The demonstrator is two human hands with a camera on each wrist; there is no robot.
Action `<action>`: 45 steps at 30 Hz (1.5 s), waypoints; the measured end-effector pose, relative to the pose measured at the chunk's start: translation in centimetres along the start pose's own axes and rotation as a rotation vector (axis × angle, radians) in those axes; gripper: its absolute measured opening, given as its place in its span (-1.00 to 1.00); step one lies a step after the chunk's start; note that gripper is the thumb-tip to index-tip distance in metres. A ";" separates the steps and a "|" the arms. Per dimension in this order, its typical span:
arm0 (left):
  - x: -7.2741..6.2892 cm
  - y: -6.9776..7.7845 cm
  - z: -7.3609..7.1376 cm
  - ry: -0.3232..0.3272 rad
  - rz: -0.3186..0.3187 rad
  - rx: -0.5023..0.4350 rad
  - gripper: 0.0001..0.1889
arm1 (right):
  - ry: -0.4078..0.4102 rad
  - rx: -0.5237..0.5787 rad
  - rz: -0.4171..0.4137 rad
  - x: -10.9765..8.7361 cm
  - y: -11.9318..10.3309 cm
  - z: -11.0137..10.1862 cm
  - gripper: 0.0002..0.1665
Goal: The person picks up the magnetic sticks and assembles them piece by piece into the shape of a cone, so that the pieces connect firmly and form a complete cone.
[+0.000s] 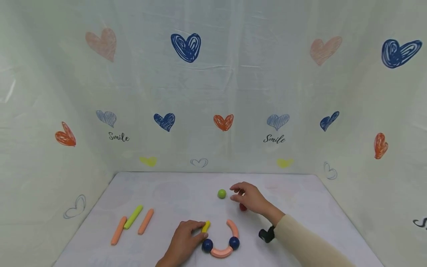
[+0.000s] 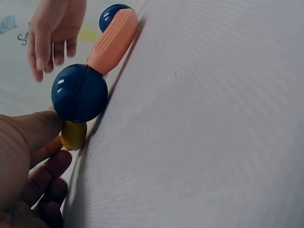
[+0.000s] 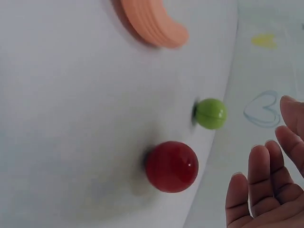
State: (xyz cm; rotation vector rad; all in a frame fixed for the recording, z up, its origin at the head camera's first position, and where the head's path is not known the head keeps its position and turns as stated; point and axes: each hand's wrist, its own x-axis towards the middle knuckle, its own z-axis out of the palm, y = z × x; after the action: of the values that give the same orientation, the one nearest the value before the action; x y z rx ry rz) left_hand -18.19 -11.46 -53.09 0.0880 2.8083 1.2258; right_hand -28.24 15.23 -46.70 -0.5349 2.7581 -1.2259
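Note:
My left hand (image 1: 185, 239) pinches a yellow curved piece (image 1: 206, 226) between thumb and fingers. That piece meets a blue ball (image 1: 207, 245), from which a ridged peach curved piece (image 1: 221, 253) leads to a second blue ball (image 1: 234, 243). Another peach curved piece (image 1: 233, 228) rises from there, giving the chain a U shape. Over the table, my right hand (image 1: 250, 199) hovers with loosely bent fingers and nothing in them. Below it sits a red ball (image 3: 172, 166), partly hidden in the head view. A green ball (image 1: 221, 193) lies just left of its fingertips.
To the left on the white table (image 1: 173, 189) lie two peach sticks (image 1: 118, 230) and a yellow-green stick (image 1: 133, 217). A black object (image 1: 265, 235) is by the right sleeve (image 1: 300, 241). A pale curtain (image 1: 213, 81) with printed hearts surrounds the table.

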 end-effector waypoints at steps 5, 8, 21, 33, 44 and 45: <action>-0.1 -0.1 0.0 -0.002 0.009 -0.032 -0.56 | -0.013 -0.034 0.030 3.3 0.3 1.0 -0.55; -0.1 -0.2 0.0 -0.006 0.020 -0.037 -0.56 | -0.043 -0.047 0.040 4.4 0.7 1.9 -0.49; -0.1 0.0 0.3 -0.023 0.005 -0.044 -0.56 | -0.070 -0.098 0.007 5.3 1.5 4.0 -0.54; -0.2 0.3 0.1 0.000 -0.016 0.004 -0.56 | -0.041 0.129 -0.067 2.0 -0.4 3.6 -0.58; -0.4 0.3 0.0 -0.005 0.013 0.003 -0.55 | -0.178 0.093 -0.063 -2.3 0.5 5.5 -0.65; -0.4 0.3 0.0 -0.005 0.011 0.003 -0.55 | -0.183 0.080 -0.063 -2.4 0.6 5.7 -0.65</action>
State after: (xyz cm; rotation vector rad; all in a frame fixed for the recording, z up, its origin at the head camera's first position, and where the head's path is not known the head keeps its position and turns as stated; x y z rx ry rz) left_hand -17.83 -11.31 -52.87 0.1069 2.8086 1.2223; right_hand -25.03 12.43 -51.20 -0.6946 2.5478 -1.2272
